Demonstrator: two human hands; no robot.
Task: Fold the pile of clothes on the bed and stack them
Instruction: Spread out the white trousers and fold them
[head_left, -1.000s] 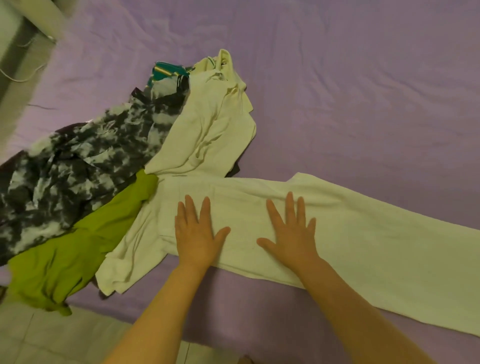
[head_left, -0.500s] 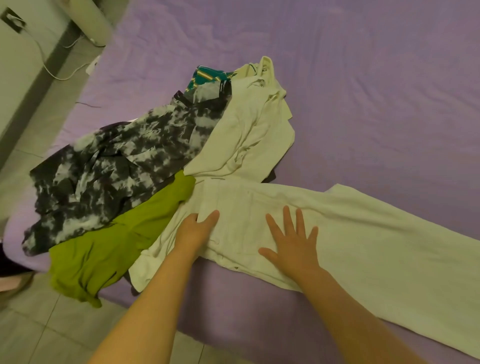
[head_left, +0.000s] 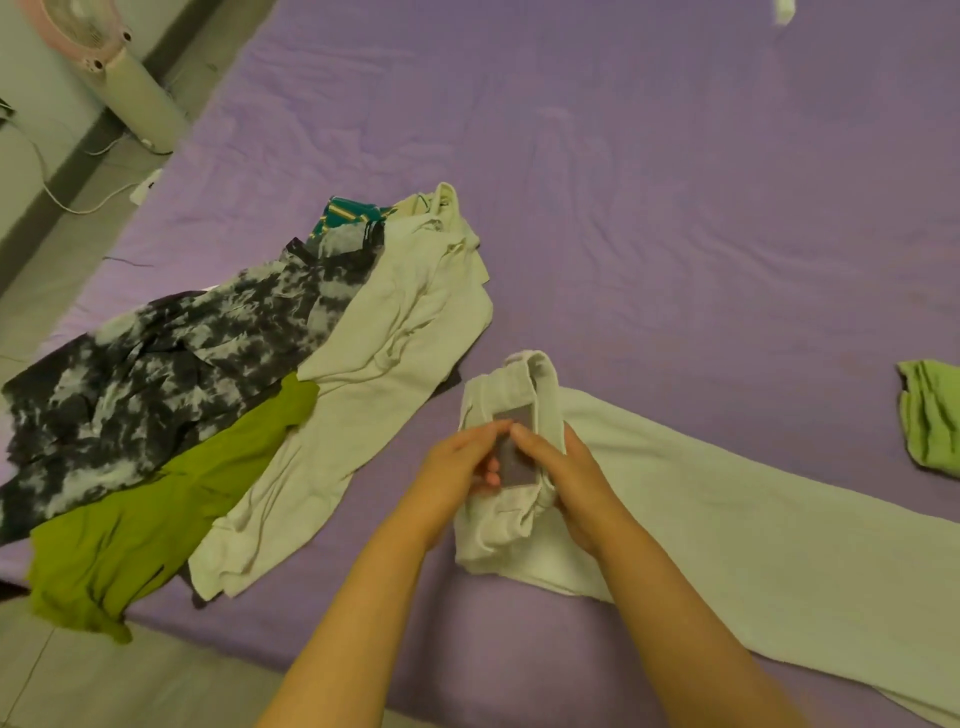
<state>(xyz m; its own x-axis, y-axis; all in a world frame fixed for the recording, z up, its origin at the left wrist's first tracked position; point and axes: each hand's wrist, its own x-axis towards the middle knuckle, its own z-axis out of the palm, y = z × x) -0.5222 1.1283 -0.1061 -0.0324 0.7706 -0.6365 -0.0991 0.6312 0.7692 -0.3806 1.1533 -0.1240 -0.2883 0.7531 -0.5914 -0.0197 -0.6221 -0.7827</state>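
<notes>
A pair of cream trousers (head_left: 727, 525) lies across the purple bed (head_left: 649, 182), legs running to the right. Its waistband end (head_left: 511, 400) is lifted and folded over toward the legs. My left hand (head_left: 457, 467) and my right hand (head_left: 561, 478) meet there, fingers curled, both gripping that waistband cloth. To the left lies the pile: a black-and-white tie-dye garment (head_left: 166, 374), a lime green garment (head_left: 156, 525), a cream top (head_left: 395, 343) and a teal striped piece (head_left: 343, 215) at the back.
A small light green folded cloth (head_left: 930, 415) sits at the right edge of the bed. A pale standing fan (head_left: 114, 67) and white cables (head_left: 78, 202) are on the tiled floor to the left. The bed's near edge runs below my forearms.
Both hands were pressed flat on the spread trousers. Now they have lifted the waistband end and folded it over to the right, gripping it. The view has shifted left and back.
</notes>
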